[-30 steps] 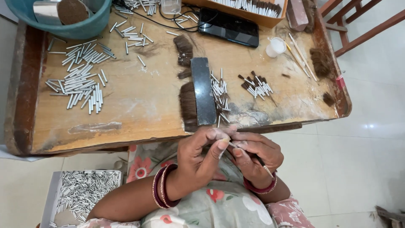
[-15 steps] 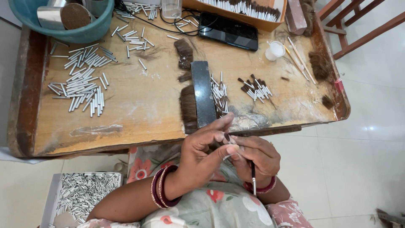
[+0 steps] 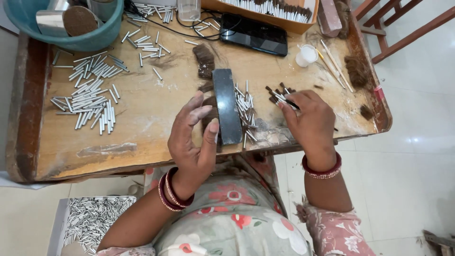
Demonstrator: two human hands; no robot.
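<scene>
Over the wooden table (image 3: 142, 118), left hand (image 3: 194, 137) raised, fingers loose, empty, right hand (image 3: 308, 118) pinching a small brush (image 3: 286, 100).

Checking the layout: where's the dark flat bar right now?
Head view, table centre near the front edge: the dark flat bar lies lengthwise between the left hand and a cluster of small metal tubes.

Left hand (image 3: 192, 137): raised on edge, fingers loosely spread and slightly curled, nothing gripped; red bangles are worn at the wrist.
Right hand (image 3: 308, 121): stretched forward, palm down, fingertips pinched together; a red bangle is worn at the wrist.
</scene>
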